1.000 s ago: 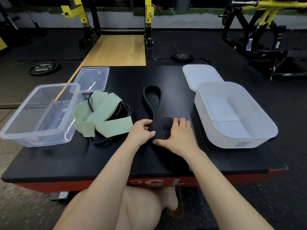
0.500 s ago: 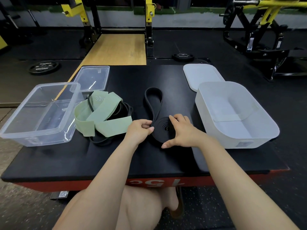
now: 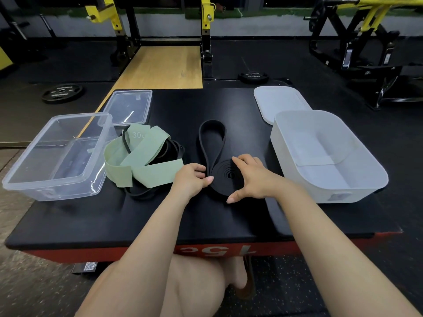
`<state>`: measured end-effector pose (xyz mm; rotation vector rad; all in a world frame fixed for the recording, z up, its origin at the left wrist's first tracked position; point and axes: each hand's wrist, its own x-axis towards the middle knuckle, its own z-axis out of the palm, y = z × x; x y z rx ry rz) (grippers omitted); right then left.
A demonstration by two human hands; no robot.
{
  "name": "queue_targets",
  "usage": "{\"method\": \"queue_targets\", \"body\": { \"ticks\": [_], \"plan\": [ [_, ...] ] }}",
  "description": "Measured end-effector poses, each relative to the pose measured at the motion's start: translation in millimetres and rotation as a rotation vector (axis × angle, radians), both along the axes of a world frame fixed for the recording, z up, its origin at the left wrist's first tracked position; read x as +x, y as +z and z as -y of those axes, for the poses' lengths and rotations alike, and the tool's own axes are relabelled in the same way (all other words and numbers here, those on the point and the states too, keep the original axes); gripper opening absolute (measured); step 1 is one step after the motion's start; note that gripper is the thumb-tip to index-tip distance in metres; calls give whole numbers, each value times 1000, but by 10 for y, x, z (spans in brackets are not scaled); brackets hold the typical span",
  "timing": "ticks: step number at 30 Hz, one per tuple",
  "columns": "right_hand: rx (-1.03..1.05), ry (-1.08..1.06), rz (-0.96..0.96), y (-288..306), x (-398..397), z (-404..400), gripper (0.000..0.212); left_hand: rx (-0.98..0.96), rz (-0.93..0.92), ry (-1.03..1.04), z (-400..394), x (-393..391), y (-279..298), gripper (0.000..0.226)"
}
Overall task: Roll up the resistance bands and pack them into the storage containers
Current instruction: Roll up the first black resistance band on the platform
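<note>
A black resistance band (image 3: 223,177) lies on the black platform (image 3: 160,216), its near part wound into a flat coil and its far end stretching away as a loop. My left hand (image 3: 191,178) pinches the band at the coil's left edge. My right hand (image 3: 250,178) cups the coil from the right, index finger on its far side and thumb at its near side. To the left sits a loose heap of a pale green band (image 3: 142,161) tangled over thin black bands. A clear container (image 3: 57,154) stands far left, a white container (image 3: 325,156) at right.
A clear lid (image 3: 128,107) lies behind the clear container and a white lid (image 3: 277,101) behind the white one. Beyond the platform are a yellow rack (image 3: 206,21), a wooden lifting floor and weight plates (image 3: 61,92). My knees are below the platform's red front edge.
My right hand has turned around the coil, from lying over it to cupping its right side with the thumb near. The coil has grown slightly and the far loop has drawn closer.
</note>
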<state>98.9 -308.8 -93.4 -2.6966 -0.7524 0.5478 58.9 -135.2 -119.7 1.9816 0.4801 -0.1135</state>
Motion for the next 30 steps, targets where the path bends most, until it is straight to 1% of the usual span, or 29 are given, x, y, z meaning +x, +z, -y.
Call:
{"method": "queue_targets", "body": {
  "ticks": [3, 5, 9, 11, 14, 17, 20, 22, 25, 28, 30],
  "plan": [
    [1, -8, -2, -7, -1, -7, 120, -45, -6, 10, 2, -7, 16, 47],
    [8, -21, 2, -12, -13, -9, 119, -10, 6, 6, 12, -11, 13, 45],
    [4, -79, 20, -20, -72, -13, 117, 125, 48, -22, 41, -2, 7, 39],
    [-29, -127, 49, -7, -124, -26, 115, 131, 55, -25, 44, -1, 14, 38],
    [-82, -161, 124, 28, -189, -60, 111, 109, 56, -36, 33, -9, 12, 35],
    [-98, -178, 142, 17, -251, -143, 108, 83, 76, -46, 28, -1, -3, 36],
    [-138, -217, 232, -64, -315, -249, 111, 4, 86, -34, 31, 8, -4, 36],
    [-118, -251, 278, -119, -326, -278, 108, -55, 81, -22, 30, 17, -1, 36],
    [-49, -267, 257, -143, -301, -264, 102, -121, 76, -5, 33, 11, 22, 38],
    [-38, -217, 219, -120, -264, -220, 102, -171, 58, -17, 32, -3, 45, 47],
    [-24, -168, 170, -91, -230, -172, 104, -156, 49, -13, 18, -9, 56, 49]
  ]
}}
